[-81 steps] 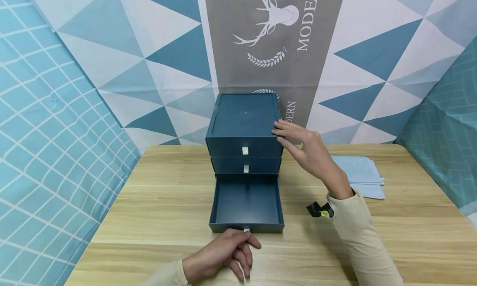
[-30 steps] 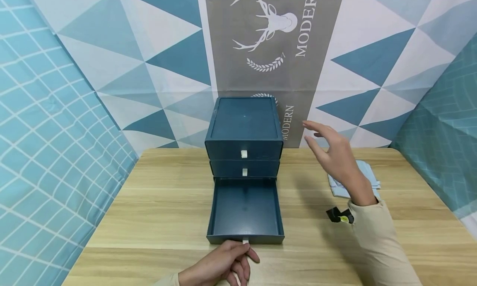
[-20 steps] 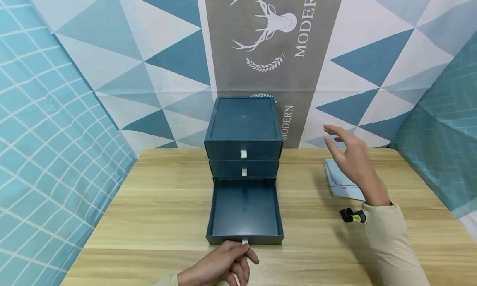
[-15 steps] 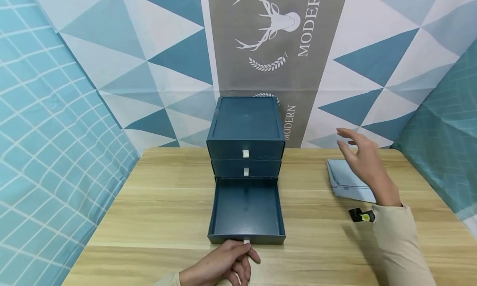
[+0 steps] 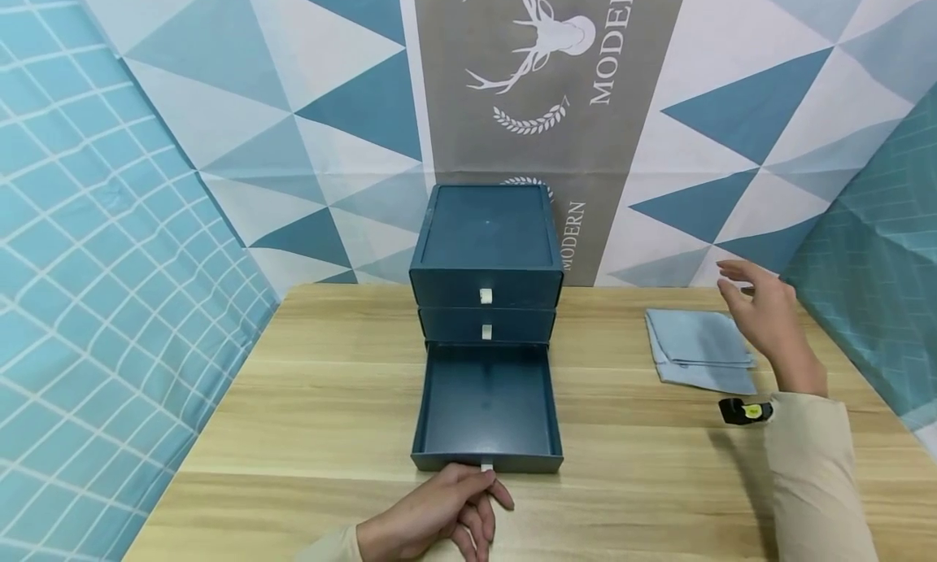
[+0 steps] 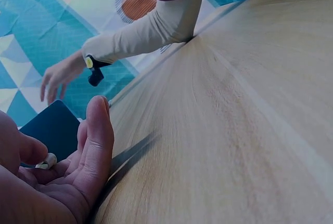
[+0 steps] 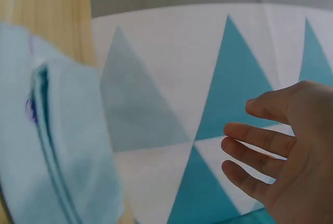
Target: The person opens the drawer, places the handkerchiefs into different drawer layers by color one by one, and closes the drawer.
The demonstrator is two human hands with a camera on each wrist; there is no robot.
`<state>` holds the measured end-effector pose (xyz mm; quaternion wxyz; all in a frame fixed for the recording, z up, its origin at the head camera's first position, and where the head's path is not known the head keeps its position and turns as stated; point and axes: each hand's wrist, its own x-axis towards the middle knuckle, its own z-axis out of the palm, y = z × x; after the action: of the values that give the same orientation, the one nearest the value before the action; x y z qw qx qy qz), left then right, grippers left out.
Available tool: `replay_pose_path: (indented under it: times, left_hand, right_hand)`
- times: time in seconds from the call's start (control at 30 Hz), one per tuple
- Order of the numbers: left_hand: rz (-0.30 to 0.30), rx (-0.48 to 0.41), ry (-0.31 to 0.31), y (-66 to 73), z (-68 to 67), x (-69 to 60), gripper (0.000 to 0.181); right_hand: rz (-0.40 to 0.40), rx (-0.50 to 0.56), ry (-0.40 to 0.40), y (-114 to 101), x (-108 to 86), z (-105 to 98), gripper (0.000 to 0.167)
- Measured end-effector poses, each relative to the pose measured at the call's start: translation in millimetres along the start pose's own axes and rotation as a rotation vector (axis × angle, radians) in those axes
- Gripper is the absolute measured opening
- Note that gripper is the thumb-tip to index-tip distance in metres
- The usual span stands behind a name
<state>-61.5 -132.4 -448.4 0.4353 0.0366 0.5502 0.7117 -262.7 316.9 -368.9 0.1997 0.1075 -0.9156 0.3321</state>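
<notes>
A dark blue drawer unit stands at the back middle of the table, its bottom drawer pulled out and holding nothing. My left hand pinches the white pull tab on that drawer's front between thumb and finger; in the left wrist view the tab shows between them. Over the right side of the table, my right hand hangs in the air with relaxed fingers and nothing in them. Beside it on the table lies a folded light blue cloth, also seen as cloth in the right wrist view.
The wooden table ends at a patterned backdrop behind the unit. Blue hanging sheets close off the left and right sides. The two upper drawers, such as the middle drawer, are closed.
My right hand has left the top right edge of the drawer unit and moved right, past the cloth. The bottom drawer has come out slightly further, with my left hand staying on its tab.
</notes>
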Motion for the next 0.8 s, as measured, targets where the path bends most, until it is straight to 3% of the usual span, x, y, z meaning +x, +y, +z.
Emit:
replay_pose_path:
  times: [0.23, 0.53, 0.67, 0.8]
  left_hand:
    - [0.003, -0.003, -0.011, -0.6, -0.4, 0.0, 0.046]
    - [0.011, 0.003, -0.011, -2.0, -1.2, 1.1, 0.046]
    - [0.005, 0.003, -0.015, -1.7, -2.2, 0.3, 0.046]
    - [0.003, 0.004, -0.021, -1.0, -1.9, -0.5, 0.045]
  right_hand:
    - [0.094, -0.022, -0.183, 24, -2.2, 3, 0.051]
    - [0.113, -0.015, -0.437, 51, -0.8, 13, 0.052]
    - [0.102, -0.014, -0.487, 54, -3.9, 15, 0.045]
    - [0.090, -0.037, -0.470, 57, -4.8, 18, 0.040]
